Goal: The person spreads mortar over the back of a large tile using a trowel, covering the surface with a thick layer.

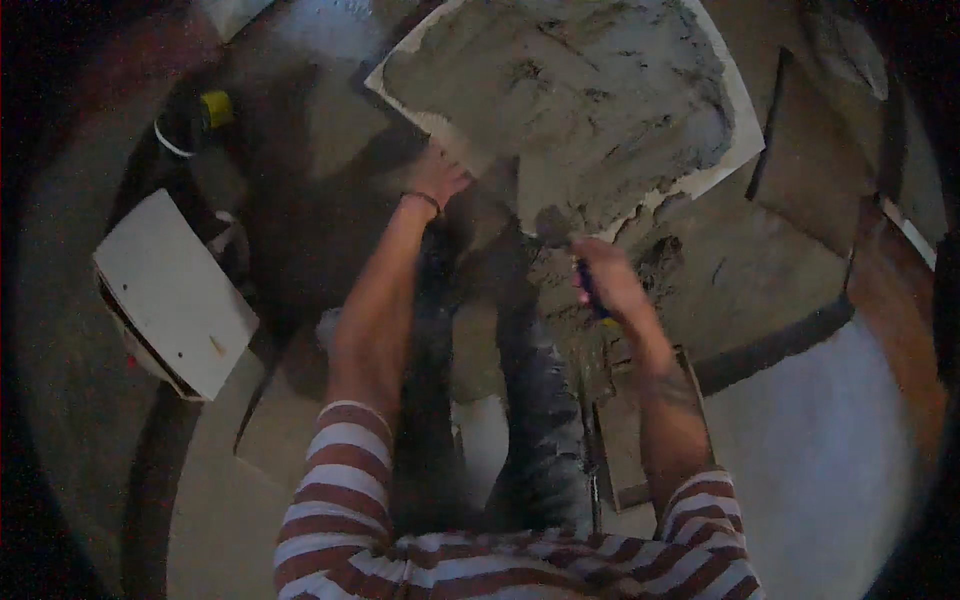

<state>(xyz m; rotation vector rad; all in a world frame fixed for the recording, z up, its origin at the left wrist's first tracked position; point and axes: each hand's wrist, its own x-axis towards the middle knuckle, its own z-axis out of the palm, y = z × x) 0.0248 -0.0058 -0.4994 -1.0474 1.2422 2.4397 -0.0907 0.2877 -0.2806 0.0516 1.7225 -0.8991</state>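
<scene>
A large pale square panel [742,110], thickly spread with wet grey mortar [580,95], lies ahead of me. At its near left edge is my left hand [440,178], wearing a dark bracelet; the fingers close on the rim, though the dim light blurs them. My right hand [612,282] is wrapped round the dark blue handle of a trowel [552,226]. The trowel's small, mortar-smeared blade sits at the panel's near corner. Lumpy mortar [660,262] spreads below that corner, just beyond my right hand.
A white board [178,295] stands tilted on the left. Behind it lies a yellow object [215,109]. A brown flat sheet [815,155] lies at the right, with a dark-edged mortar bed [770,290] before it. My legs, in dark trousers [540,420], fill the middle.
</scene>
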